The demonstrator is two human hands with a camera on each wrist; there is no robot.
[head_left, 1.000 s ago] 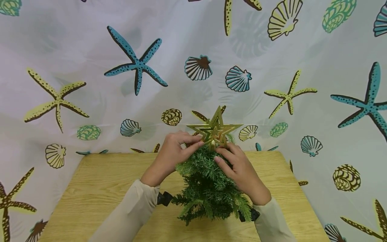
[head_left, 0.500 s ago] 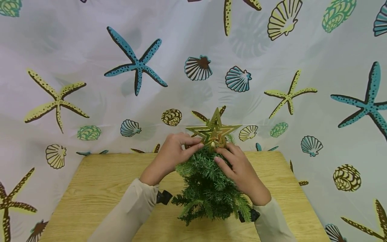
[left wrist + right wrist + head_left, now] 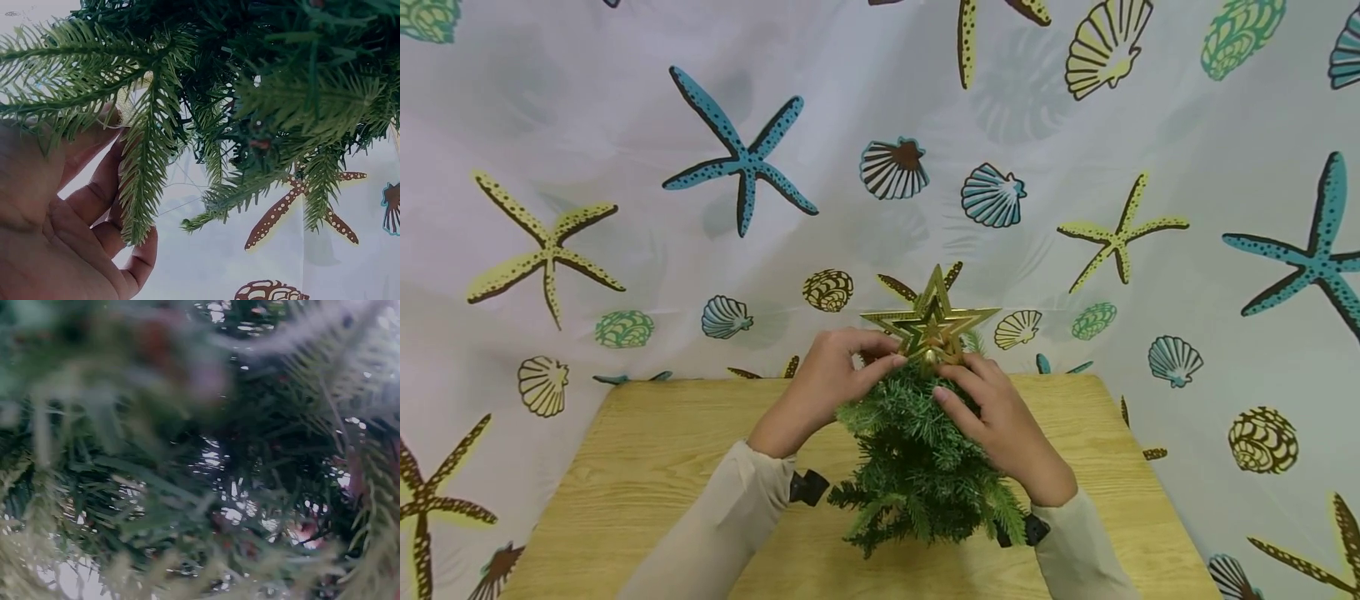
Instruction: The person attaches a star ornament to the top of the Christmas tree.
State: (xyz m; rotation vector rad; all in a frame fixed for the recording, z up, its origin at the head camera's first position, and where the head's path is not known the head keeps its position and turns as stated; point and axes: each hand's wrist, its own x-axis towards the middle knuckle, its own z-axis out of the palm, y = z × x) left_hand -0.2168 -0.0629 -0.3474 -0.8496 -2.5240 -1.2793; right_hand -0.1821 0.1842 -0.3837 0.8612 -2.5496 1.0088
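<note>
A gold star [image 3: 934, 329] stands upright on the top of a small green artificial Christmas tree [image 3: 917, 475] in the head view. My left hand [image 3: 831, 375] pinches the star's lower left point between thumb and fingers. On the other side my right hand [image 3: 1000, 421] holds the star's base near its lower right point, the thumb lying over the upper branches. In the left wrist view the left hand [image 3: 69, 219] reaches up behind a hanging branch [image 3: 147, 162], and a bit of gold shows at its fingertips. Blurred branches [image 3: 206, 475] fill the right wrist view, hiding that hand's grip.
The tree stands on a wooden table [image 3: 662, 450]. Behind and at both sides hangs a white cloth [image 3: 820, 75] printed with starfish and shells. Black wrist devices [image 3: 808, 487] sit close to the lower branches.
The star tilts slightly and settles a little to the left between the hands. Both hands stay almost in place around it.
</note>
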